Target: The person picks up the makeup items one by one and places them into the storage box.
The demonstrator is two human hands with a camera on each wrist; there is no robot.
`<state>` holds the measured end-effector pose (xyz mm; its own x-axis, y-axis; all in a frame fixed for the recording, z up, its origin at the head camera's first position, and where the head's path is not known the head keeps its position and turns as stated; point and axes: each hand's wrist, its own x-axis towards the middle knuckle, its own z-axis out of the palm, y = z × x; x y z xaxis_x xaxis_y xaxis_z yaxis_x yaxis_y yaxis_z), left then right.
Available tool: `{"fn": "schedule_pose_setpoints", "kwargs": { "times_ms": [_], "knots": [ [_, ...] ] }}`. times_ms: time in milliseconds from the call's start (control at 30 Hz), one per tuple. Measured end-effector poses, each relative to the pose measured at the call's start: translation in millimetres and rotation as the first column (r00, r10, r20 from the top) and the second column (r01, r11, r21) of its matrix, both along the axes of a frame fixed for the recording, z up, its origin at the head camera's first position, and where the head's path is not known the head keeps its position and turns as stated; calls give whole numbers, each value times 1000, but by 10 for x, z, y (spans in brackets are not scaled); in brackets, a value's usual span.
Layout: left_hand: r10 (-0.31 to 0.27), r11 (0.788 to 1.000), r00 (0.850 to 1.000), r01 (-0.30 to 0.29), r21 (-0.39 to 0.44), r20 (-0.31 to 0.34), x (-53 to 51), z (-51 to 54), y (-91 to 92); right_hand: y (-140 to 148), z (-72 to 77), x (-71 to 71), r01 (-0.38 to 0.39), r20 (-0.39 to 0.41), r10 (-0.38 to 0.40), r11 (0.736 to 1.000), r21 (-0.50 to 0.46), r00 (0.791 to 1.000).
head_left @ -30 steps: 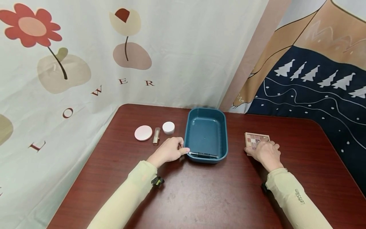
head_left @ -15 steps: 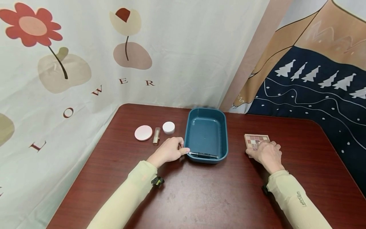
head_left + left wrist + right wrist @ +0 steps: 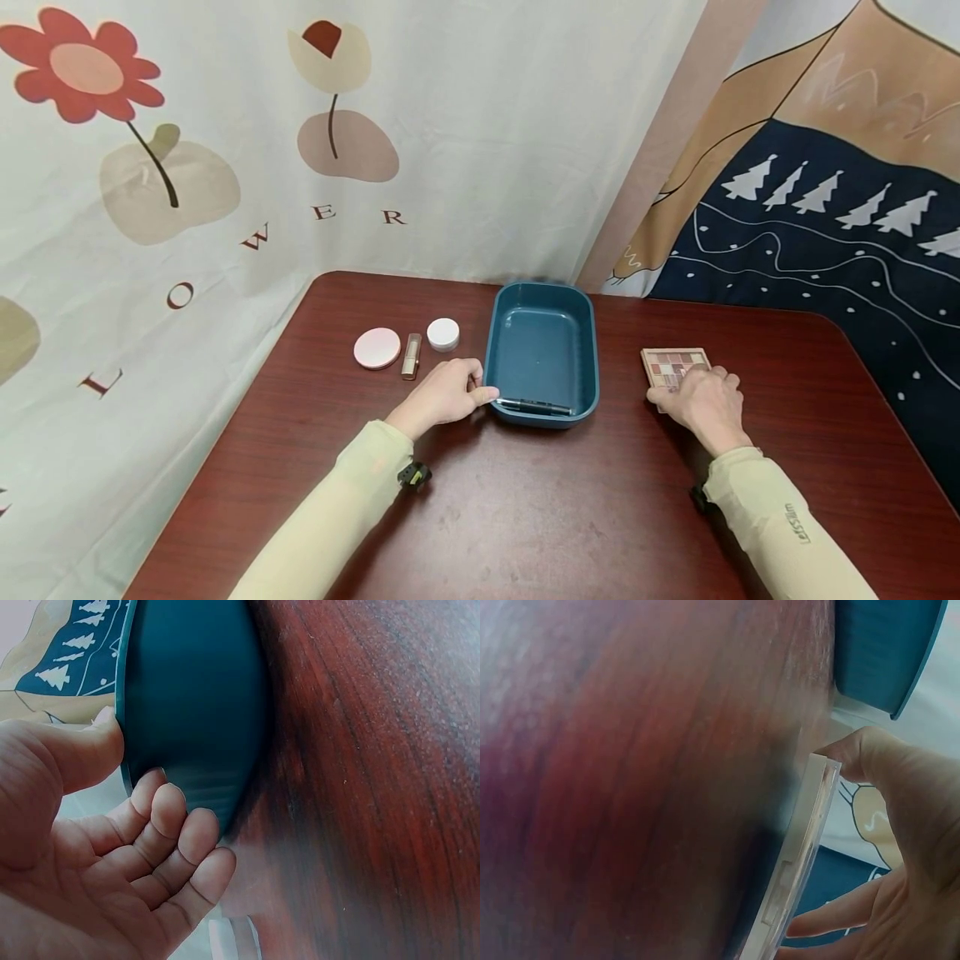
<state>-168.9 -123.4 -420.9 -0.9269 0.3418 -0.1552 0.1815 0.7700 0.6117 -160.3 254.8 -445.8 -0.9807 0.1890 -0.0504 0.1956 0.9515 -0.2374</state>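
Observation:
In the head view a blue plastic bin stands mid-table, with a dark pen-shaped item lying along its near end. My left hand holds the bin's near left corner. Its thumb is at the rim and its bent fingers are against the outer wall. Right of the bin, my right hand grips an eyeshadow palette by its edges and covers its near right part. The right wrist view shows the palette's side between thumb and fingers, with shadow beneath it.
Left of the bin on the dark red table lie a round pink compact, a lipstick-like tube and a white round jar. Printed curtains hang behind the table's far edge.
My right hand has shifted slightly to the right, and the palette sits at a slightly different angle in its grip. The left hand and bin stay in place.

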Motion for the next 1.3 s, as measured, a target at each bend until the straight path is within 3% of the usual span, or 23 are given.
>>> {"fn": "schedule_pose_setpoints", "kwargs": {
  "times_ms": [767,1300],
  "knots": [
    [5,1000,1000,-5,2,17,-2,2,11,-138,163,18,-78,-53,78,997,3,996],
    [-5,1000,1000,5,-1,8,2,-3,6,-294,312,60,-166,-121,166,986,10,979]
  ]
}}
